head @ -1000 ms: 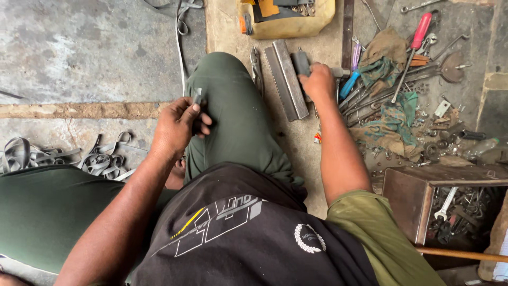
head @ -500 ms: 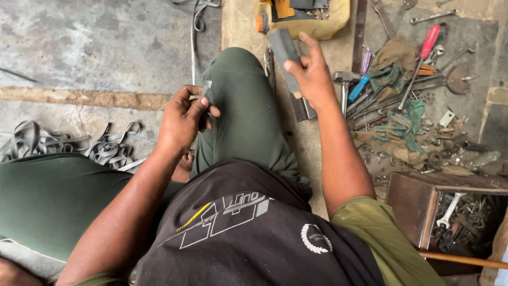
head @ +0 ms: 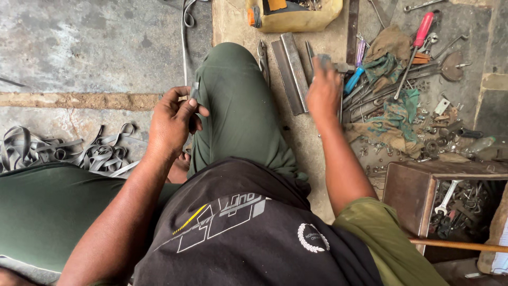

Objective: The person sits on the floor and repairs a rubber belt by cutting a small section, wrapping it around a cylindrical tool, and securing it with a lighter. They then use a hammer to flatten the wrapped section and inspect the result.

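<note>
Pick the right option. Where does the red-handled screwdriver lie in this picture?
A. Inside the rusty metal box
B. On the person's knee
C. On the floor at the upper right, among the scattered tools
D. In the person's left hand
C: the red-handled screwdriver lies on the floor among scattered tools, beyond the right hand.

- A yellow plastic container point(head: 296, 16) with an orange patch at its left end stands at the top edge, open, on the concrete floor.
- A white package edge point(head: 500, 249) shows at the right border, low down.
</note>
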